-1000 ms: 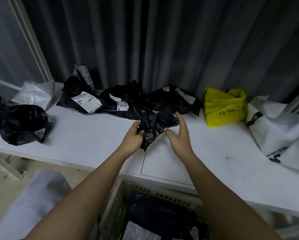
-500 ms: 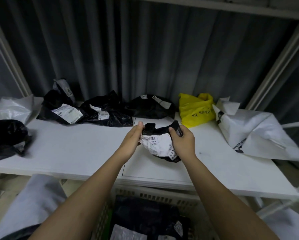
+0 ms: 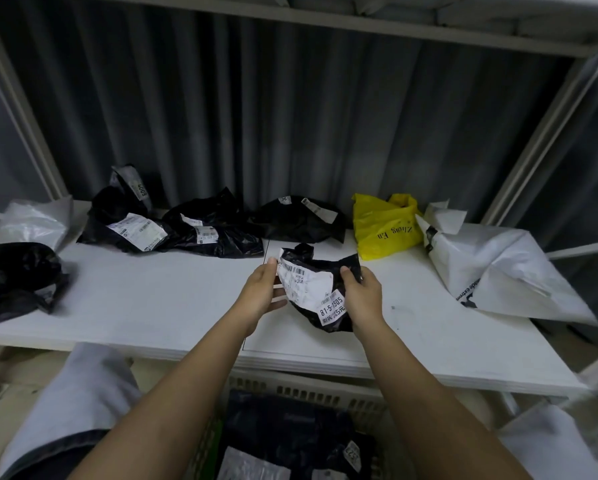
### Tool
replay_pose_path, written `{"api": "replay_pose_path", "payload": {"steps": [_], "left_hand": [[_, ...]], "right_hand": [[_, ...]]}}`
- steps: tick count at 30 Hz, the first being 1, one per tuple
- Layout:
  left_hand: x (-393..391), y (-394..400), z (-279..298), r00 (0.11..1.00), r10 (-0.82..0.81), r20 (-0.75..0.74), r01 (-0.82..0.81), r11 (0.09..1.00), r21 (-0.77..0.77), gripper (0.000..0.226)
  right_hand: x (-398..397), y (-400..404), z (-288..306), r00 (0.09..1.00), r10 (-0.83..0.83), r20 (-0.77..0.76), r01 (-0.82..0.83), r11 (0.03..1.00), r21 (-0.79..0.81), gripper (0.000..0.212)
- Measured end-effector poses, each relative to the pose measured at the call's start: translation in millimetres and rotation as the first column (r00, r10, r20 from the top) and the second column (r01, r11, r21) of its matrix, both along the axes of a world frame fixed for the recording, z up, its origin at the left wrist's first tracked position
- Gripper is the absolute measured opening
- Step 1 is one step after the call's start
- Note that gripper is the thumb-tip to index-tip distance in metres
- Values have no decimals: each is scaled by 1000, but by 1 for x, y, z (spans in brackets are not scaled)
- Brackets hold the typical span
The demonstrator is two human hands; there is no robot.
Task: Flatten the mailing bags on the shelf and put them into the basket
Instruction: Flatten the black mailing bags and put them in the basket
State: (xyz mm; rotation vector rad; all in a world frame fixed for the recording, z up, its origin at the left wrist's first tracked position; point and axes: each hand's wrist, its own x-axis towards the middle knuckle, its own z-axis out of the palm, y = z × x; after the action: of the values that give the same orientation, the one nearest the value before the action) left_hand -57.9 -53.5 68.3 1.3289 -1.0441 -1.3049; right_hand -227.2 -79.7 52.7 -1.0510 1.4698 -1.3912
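Head view: your left hand and right hand pinch the crumpled black mailing bag between them, edges gripped for spreading it flat; basket waits below.

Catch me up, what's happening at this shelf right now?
A person holds a crumpled black mailing bag just above the white shelf, left hand on its labelled edge, right hand gripping the other side. It is not yet flat. Several more black bags, a yellow bag and a white bag wait on the shelf. The basket below already holds some bags.
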Motion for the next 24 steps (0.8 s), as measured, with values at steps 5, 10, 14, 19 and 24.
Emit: {"api": "replay_pose_path", "payload": {"steps": [5,10,14,19,24], "left_hand": [[-1,1,0,995,68,-67,-64,996,60,24],[-1,-1,-1,995,91,-35,-89,995,51,21],[2,-4,-6,990,139,-18,-138,990,32,21],[8,-5,-11,982,187,-24,-186,982,28,21],[18,-12,-23,971,228,78,-231,972,41,18]], "right_hand": [[4,5,-4,995,5,95,-10,999,52,14],[9,4,-4,995,63,80,-72,992,107,21],[6,4,-6,997,48,66,-55,993,103,14],[-2,2,-13,996,3,88,-13,993,114,12],[-13,-2,-23,981,-113,155,84,980,182,23]]}}
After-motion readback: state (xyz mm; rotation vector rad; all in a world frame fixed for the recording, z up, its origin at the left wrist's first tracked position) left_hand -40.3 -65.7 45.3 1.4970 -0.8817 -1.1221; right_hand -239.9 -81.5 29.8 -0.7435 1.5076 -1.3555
